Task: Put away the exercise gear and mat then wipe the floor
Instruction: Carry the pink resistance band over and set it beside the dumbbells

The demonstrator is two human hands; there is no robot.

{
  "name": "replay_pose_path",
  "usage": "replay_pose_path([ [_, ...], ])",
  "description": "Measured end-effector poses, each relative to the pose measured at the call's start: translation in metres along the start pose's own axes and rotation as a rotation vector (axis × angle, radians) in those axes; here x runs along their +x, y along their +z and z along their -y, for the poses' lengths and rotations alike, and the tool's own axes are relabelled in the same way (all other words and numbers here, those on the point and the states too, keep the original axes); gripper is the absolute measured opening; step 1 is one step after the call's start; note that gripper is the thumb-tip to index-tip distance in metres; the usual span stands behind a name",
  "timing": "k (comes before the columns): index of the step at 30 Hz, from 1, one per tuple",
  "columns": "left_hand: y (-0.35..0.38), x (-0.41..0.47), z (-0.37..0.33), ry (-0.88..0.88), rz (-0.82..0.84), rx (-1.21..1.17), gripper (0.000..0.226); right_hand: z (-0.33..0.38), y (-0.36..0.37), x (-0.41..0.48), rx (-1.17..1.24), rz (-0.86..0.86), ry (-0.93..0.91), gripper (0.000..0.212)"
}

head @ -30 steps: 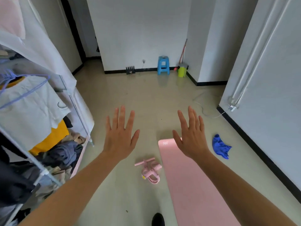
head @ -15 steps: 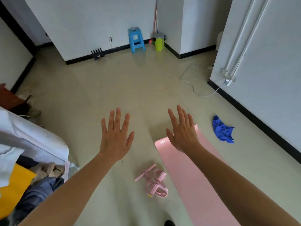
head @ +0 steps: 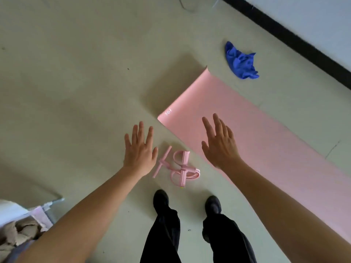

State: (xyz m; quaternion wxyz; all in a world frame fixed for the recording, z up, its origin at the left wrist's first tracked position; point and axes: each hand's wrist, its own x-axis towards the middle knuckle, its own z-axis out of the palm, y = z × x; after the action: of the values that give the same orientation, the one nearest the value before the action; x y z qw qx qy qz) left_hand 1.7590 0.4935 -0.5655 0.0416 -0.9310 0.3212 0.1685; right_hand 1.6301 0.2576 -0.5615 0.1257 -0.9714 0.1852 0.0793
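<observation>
A pink exercise mat [head: 266, 133] lies unrolled on the pale floor, running from the centre to the lower right. A pink pedal resistance band [head: 179, 168] lies on the floor just left of the mat, in front of my feet. My left hand [head: 139, 150] hovers with fingers spread just left of the band, holding nothing. My right hand [head: 219, 144] is held flat with straight fingers above the mat's near-left edge, also holding nothing. A crumpled blue cloth [head: 240, 61] lies on the floor beyond the mat's far end.
A wall with a black skirting board [head: 296, 42] runs along the upper right. A rack corner with clothes [head: 17, 230] shows at the lower left. My black shoes [head: 161, 199] stand just behind the band. A white cable [head: 185, 5] lies at the top edge.
My view has tilted down from the room to the floor at my feet. Both hands stay spread and now hang low over the band and the mat.
</observation>
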Motion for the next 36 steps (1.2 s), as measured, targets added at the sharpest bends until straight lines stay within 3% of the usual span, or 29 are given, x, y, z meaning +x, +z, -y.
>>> replay_pose_path([
  [4,0.154,0.039,0.004,0.100,0.161,-0.070,0.077,-0.013,0.156,0.002,0.064,0.159,0.068,0.084],
  [10,0.394,0.060,0.008,0.149,0.429,0.041,0.081,-0.037,0.395,-0.007,0.101,0.352,0.048,0.083],
  [13,0.477,0.073,0.006,0.138,0.436,0.040,0.082,-0.047,0.484,-0.015,0.101,0.355,0.067,0.089],
  [18,0.569,0.108,0.009,0.196,0.292,0.137,0.077,-0.060,0.582,-0.023,0.040,0.324,0.112,0.094],
  [21,0.584,0.123,0.012,0.193,0.171,0.177,0.036,-0.066,0.602,-0.025,0.014,0.252,0.097,0.090],
  [23,0.575,0.123,0.009,0.190,0.137,0.208,0.022,-0.066,0.595,-0.027,0.035,0.207,0.093,0.081],
  [29,0.462,0.083,-0.011,0.178,0.087,0.181,0.024,-0.055,0.476,-0.038,0.098,0.122,0.154,0.064],
  [36,0.222,0.048,-0.051,0.183,-0.074,0.142,0.025,-0.048,0.248,-0.050,0.124,-0.004,0.117,0.058],
])
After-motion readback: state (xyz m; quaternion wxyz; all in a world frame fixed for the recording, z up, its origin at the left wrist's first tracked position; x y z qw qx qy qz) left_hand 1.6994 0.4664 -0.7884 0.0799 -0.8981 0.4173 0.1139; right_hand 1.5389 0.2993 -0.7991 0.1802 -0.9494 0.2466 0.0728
